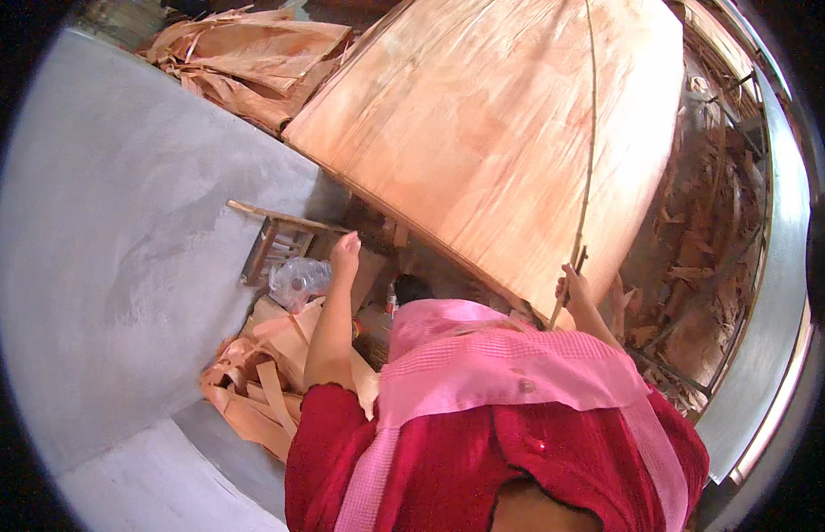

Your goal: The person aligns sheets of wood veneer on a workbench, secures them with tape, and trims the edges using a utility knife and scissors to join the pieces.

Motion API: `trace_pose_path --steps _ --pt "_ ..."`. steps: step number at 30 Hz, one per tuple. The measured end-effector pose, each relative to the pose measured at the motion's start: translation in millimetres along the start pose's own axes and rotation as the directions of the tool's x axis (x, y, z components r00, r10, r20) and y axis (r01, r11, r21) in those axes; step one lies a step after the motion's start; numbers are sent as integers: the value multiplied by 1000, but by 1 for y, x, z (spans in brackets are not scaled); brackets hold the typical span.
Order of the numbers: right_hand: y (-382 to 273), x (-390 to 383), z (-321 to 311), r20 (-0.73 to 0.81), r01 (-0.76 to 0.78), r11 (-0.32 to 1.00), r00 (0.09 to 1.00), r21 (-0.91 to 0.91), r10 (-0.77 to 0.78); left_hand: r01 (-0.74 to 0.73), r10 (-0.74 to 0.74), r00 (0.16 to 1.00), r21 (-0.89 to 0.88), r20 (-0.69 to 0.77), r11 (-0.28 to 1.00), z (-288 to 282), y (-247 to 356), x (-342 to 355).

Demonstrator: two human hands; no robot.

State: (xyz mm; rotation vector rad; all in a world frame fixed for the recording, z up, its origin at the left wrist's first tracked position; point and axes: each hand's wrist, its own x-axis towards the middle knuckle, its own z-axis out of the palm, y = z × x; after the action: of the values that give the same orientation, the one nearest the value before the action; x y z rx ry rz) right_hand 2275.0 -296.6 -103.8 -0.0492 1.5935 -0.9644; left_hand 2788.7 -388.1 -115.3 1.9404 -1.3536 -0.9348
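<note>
1. Right hand (pixel 576 285), right of centre in the frame: gripping a long thin stick (pixel 593 115), which runs over pale wood sheets (pixel 466 133) to the top edge.
2. Left hand (pixel 345 257), left of centre, near a wooden stool (pixel 288 218); I cannot tell whether it is closed.
3. Clear plastic bottle (pixel 299 280), left of that hand, above wood strips (pixel 269 381).

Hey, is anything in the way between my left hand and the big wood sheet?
Nothing visible stands between your left hand and the wood sheet. The wooden frame lies mostly to the hand's left, seemingly lower.
</note>
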Motion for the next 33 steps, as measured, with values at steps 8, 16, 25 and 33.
trace_pose_path --steps 8,16,25,33 --pt "18 13 59 -290 -27 955 955 -295 -62 416 -513 855 -491 -75 765 44 -60 247" --pt "79 62 206 -345 241 950 890 -197 -298 458 -709 604 -571 -363 682 60 -146 363" --pt "141 119 219 99 -8 508 978 -861 183 241 -850 522 -943 -74 230 41 -125 367" --pt "40 110 271 87 -12 741 992 -671 95 -232 -377 707 -700 -598 675 52 -59 366"
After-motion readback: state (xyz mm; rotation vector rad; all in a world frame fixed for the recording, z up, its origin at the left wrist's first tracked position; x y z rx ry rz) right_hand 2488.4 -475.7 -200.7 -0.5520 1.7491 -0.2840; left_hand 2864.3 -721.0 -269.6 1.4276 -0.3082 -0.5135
